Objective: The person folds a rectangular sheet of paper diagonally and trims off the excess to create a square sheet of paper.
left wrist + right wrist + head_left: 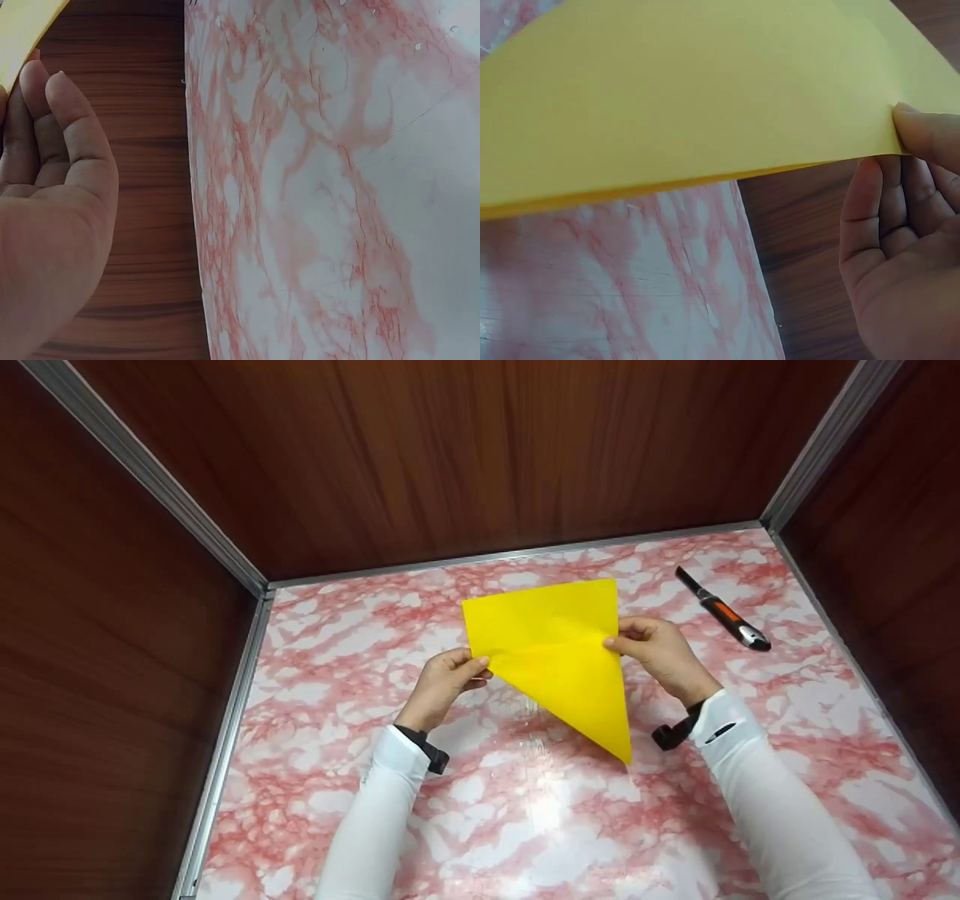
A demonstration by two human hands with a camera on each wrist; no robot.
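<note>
Both hands hold up a sheet of yellow paper (551, 660) above the table in the head view. It has a straight top edge and a slanted lower left edge that runs down to a point at the lower right. My left hand (448, 681) pinches the paper's left corner between thumb and fingers. On the opposite side, my right hand (664, 654) pinches the right edge, thumb on the front. The right wrist view shows the yellow paper (682, 97) in layers along its lower edge, with the right thumb (930, 135) pressed on it.
A utility knife (724, 611) with a black and orange handle lies at the right back of the table. The red and white marbled tabletop (322, 780) is bordered by metal edging and brown wood-grain panels (450, 457) at the back and sides.
</note>
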